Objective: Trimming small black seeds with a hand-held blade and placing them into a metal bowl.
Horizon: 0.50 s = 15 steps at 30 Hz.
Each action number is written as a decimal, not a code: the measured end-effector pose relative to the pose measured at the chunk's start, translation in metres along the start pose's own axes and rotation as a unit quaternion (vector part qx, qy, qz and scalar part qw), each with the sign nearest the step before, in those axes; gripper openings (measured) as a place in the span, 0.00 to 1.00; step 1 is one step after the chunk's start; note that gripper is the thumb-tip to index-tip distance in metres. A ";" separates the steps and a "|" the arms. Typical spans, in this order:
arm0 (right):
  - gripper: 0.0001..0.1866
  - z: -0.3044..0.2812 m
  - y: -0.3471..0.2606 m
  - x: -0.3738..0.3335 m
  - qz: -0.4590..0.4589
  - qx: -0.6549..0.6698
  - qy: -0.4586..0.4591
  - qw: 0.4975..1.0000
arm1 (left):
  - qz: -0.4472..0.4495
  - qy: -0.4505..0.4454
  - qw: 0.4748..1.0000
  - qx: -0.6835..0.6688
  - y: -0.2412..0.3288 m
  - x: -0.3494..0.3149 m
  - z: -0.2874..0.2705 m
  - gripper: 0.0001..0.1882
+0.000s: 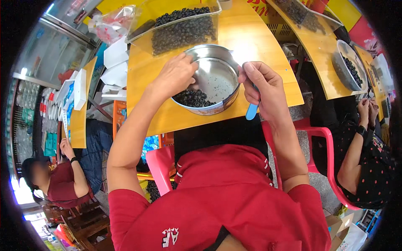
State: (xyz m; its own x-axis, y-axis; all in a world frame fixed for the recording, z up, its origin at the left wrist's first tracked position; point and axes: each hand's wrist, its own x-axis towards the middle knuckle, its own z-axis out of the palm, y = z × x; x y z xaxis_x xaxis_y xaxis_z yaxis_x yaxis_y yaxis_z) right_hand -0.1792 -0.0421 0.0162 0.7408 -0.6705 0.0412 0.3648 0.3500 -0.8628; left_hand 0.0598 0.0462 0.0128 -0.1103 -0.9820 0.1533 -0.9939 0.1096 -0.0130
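So the right hand (pixel 268 83) is closed around a tool with a blue handle (pixel 252 112), butt end poking out below the fist. Thumb and index are pinched up near the tin's right side, too small to tell on what. Left hand (pixel 178 73) is over the tin's left edge, fingers curled in; can't tell if anything's in them.

The round metal tin (pixel 209 110) sits on the wooden bench (pixel 272 54) between the two hands, with a pile of small dark round pieces (pixel 194 98) at its near left and little specks on the bottom. Just behind it, a clear tub (pixel 133 37) holds loads more. White boxes (pixel 115 56) are off left. Over right, a co-worker (pixel 356 163) has both hands near a big bowl (pixel 341 69) of similar pieces.
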 end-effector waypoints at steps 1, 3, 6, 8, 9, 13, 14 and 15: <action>0.11 0.000 0.000 0.000 0.000 0.000 -0.001 1.000 | 0.004 -0.055 0.998 0.028 -0.002 0.001 -0.001 0.09; 0.11 0.002 0.000 0.000 0.002 -0.003 -0.004 1.000 | 0.008 -0.109 0.992 0.055 -0.005 -0.001 0.000 0.09; 0.11 0.003 -0.001 -0.001 0.007 0.000 -0.004 1.000 | 0.012 -0.111 0.993 0.046 -0.006 -0.002 0.007 0.09; 0.11 0.002 -0.001 -0.001 0.007 0.000 -0.004 1.000 | -0.003 -0.066 0.998 0.001 -0.001 -0.002 0.005 0.09; 0.11 0.001 0.000 -0.001 0.008 0.000 -0.003 1.000 | -0.002 -0.065 0.998 0.001 0.000 -0.001 0.004 0.09; 0.11 -0.002 0.006 0.002 0.019 -0.009 0.006 1.000 | -0.040 0.011 0.972 -0.230 0.018 0.002 -0.015 0.10; 0.10 0.000 0.007 0.003 0.025 -0.010 0.019 0.999 | -0.115 -0.017 0.927 -0.357 0.027 0.001 -0.021 0.11; 0.10 0.001 0.008 0.003 0.031 -0.010 0.033 0.999 | -0.112 -0.018 0.927 -0.359 0.033 0.000 -0.020 0.11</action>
State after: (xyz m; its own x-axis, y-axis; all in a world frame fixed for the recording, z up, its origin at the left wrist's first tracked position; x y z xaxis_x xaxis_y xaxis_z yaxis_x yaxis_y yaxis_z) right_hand -0.1732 -0.0405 0.0096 0.7231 -0.6893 -0.0451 0.3077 0.3800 -0.8723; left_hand 0.0267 0.0535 0.0326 0.0848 -0.9956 0.0392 -0.7348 -0.0359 0.6773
